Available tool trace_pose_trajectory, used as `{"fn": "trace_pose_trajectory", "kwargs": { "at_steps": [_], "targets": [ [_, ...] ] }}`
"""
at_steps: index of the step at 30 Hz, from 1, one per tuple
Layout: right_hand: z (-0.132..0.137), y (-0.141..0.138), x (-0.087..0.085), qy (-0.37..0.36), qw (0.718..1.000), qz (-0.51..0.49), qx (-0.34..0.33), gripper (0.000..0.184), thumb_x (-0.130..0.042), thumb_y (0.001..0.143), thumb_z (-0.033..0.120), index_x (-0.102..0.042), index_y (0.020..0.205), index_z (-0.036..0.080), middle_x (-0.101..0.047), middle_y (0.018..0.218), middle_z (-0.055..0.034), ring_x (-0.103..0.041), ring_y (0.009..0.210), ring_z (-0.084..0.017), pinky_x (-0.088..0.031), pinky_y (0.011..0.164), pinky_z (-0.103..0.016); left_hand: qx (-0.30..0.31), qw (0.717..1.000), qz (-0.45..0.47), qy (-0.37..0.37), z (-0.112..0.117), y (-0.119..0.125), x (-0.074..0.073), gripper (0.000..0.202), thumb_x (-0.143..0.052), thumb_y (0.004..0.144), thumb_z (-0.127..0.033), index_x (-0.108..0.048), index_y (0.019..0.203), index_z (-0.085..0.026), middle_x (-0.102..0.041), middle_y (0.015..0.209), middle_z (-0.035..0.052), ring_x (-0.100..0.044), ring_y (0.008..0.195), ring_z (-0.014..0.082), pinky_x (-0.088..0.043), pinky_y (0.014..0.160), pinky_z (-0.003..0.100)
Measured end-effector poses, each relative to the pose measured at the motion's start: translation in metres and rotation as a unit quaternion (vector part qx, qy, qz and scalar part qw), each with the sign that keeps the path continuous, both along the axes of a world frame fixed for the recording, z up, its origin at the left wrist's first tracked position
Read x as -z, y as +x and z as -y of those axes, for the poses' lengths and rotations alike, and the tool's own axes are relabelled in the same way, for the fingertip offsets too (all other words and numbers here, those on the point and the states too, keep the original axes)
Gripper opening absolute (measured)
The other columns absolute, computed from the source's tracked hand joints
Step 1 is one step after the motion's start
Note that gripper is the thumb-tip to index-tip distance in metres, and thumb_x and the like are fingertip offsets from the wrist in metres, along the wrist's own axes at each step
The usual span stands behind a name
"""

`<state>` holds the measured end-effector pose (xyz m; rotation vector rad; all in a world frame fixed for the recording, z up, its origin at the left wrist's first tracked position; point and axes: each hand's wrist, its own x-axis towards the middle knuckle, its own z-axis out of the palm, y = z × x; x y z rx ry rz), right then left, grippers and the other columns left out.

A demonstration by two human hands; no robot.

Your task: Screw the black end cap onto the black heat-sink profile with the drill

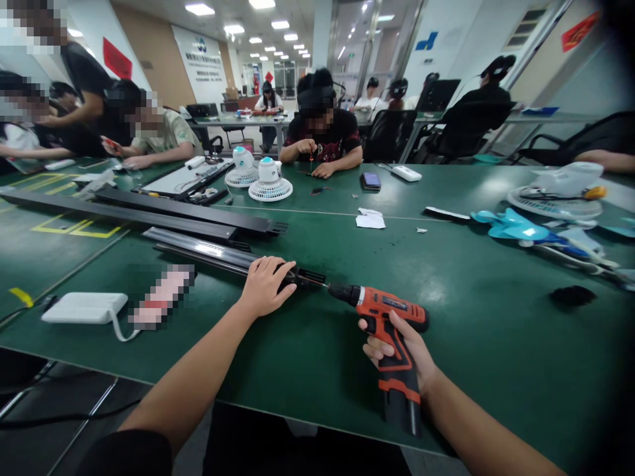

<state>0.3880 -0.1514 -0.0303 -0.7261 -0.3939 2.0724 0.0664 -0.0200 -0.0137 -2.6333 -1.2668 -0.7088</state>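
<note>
You have one orange-and-black drill (391, 309), lying nearly level at lower centre of the frame with its nose pointing left. Your right hand (397, 347) is wrapped around its grip: the fingers (371, 349) are clamped on the handle from the left and the battery base hangs below them. The bit tip meets the right end of one black rail (213, 259).

Your left hand (265, 285) holds that rail just left of the drill's nose, with the fingers (282, 270) close together over the top and the thumb along the near side.

Three more black rails (163, 215) lie side by side just above it, making four in all on the green surface (317, 370). One white power bank (84, 307) sits at lower left. Two small white fans (270, 180) stand at upper centre, and one phone (370, 180) lies to their right.
</note>
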Motion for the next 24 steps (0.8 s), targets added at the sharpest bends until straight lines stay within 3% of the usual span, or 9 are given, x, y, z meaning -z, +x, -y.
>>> {"fn": "trace_pose_trajectory", "kwargs": {
  "at_steps": [9, 17, 24],
  "targets": [
    [-0.001, 0.001, 0.002, 0.004, 1.000, -0.009, 0.000, 0.052, -0.080, 0.083, 0.061, -0.077, 0.100, 0.012, -0.044, 0.048, 0.0059, -0.045, 0.053, -0.011, -0.044, 0.053, -0.020, 0.009, 1.000, -0.006, 0.003, 0.000, -0.002, 0.001, 0.054, -0.046, 0.105, -0.053, -0.058, 0.146, -0.020, -0.065, 0.135, 0.0142, -0.056, 0.129, 0.0328, -0.033, 0.115, 0.053],
    [-0.004, 0.001, 0.002, 0.008, 1.000, -0.016, 0.022, 0.052, -0.079, 0.082, 0.062, -0.076, 0.098, 0.013, -0.047, 0.050, 0.0041, -0.044, 0.053, -0.012, -0.044, 0.052, -0.023, 0.037, 0.999, -0.019, 0.004, -0.010, -0.015, -0.008, 0.050, -0.040, 0.109, -0.048, -0.057, 0.147, -0.019, -0.070, 0.139, 0.0123, -0.062, 0.131, 0.0293, -0.028, 0.121, 0.054],
    [-0.005, 0.000, -0.002, 0.026, 0.999, -0.008, 0.019, 0.051, -0.078, 0.083, 0.062, -0.077, 0.098, 0.013, -0.045, 0.051, 0.0035, -0.041, 0.053, -0.012, -0.040, 0.052, -0.023, -0.024, 0.999, -0.024, 0.008, -0.021, -0.021, -0.013, 0.045, -0.039, 0.108, -0.051, -0.067, 0.129, -0.022, -0.075, 0.126, 0.0091, -0.064, 0.121, 0.0305, -0.036, 0.110, 0.053]
  ]
}}
